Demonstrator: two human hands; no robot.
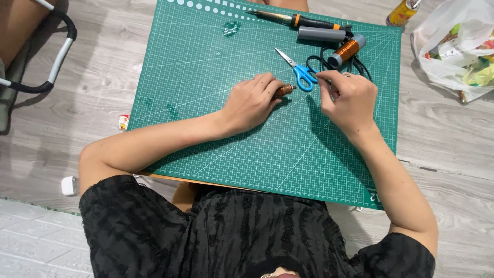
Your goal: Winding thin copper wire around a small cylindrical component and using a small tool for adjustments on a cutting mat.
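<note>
**Copper coil held at the middle of the mat**

Copper-brown, the small wire coil (283, 90) sits at the centre of the frame on the green cutting mat (206, 128), clamped in the fingertips of the left hand (252, 103). Only its right end shows past the fingers. Its long axis runs roughly left to right, tilted slightly up, pointing toward the right hand (347, 100).

That right hand hovers just right of the coil, thumb and forefinger pinched together; whether a fine wire lies between them is too small to tell. The left hand is the one on the coil, the right near but apart.

Blue-handled scissors (298, 69) lie between and just above the hands, blades aimed to the upper left. Further up sit a larger copper spool (346, 50), a grey cylinder (321, 34) and a soldering iron (298, 20). A plastic bag (453, 41) fills the upper right corner.
</note>
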